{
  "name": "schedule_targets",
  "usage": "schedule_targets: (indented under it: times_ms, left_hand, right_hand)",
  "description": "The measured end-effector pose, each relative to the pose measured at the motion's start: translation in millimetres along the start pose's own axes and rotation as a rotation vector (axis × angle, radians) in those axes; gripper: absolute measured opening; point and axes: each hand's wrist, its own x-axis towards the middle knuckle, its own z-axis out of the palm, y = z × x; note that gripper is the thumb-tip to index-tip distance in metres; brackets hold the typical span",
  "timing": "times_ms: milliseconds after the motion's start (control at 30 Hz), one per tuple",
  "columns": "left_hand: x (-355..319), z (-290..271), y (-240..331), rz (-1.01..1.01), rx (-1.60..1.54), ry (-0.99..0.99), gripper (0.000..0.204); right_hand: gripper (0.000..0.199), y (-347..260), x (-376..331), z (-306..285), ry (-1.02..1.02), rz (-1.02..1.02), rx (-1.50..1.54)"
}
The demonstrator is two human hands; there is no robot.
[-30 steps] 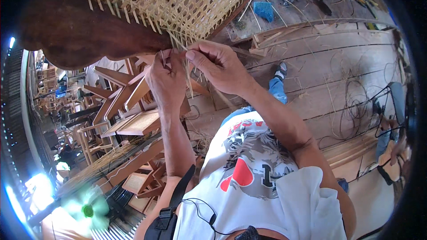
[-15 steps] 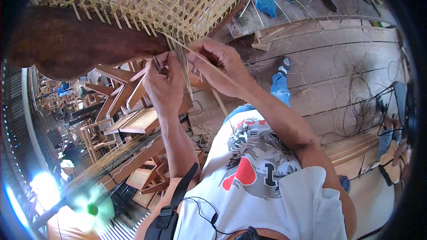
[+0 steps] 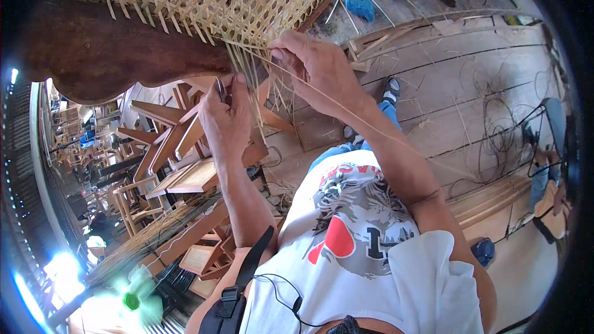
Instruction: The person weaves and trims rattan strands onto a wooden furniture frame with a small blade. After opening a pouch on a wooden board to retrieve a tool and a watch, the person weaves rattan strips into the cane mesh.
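A woven cane panel [image 3: 216,0] in an open lattice fills the top of the view, set against a dark brown wooden frame [image 3: 124,40] with a scalloped edge. Loose cane ends [image 3: 244,62] hang in a bunch at the panel's near corner. My right hand [image 3: 318,71] is closed in a pinch at that corner, on a long cane strand [image 3: 346,108] that trails back over my forearm. Just below the frame, my left hand [image 3: 228,111] is closed around a thin, dark metal tool [image 3: 221,88]; its fingertips are beside the hanging ends.
A blue sponge [image 3: 360,6] and hand tools lie on the bench [image 3: 414,15] at the far right. Stacked wooden chair parts [image 3: 167,130] stand at left, above a spinning fan [image 3: 131,300]. Looped cable [image 3: 495,133] lies on the plank floor. Another person [image 3: 544,173] is at the right edge.
My right hand has moved right and slightly up, drawing the cane strand along the corner. My left hand has shifted slightly down and left, away from the panel's edge.
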Motion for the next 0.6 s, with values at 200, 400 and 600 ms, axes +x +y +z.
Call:
schedule_targets:
  times_ms: [200,400,600]
  left_hand:
    - [-9.6,-16.1,-2.8,0.005,0.169,-0.054,0.024]
    - [-30.0,-18.3,-9.4,-0.090,0.138,-0.189,0.016]
    - [-67.6,-5.9,-38.5,0.118,-0.100,-0.214,0.020]
  right_hand:
    - [0.009,-15.8,4.0,0.7,-0.180,-0.113,0.146]
    - [0.017,-45.5,-30.6,34.7,-0.192,0.158,0.536]
    - [0.021,-34.9,-36.4,37.6,-0.129,-0.372,0.201]
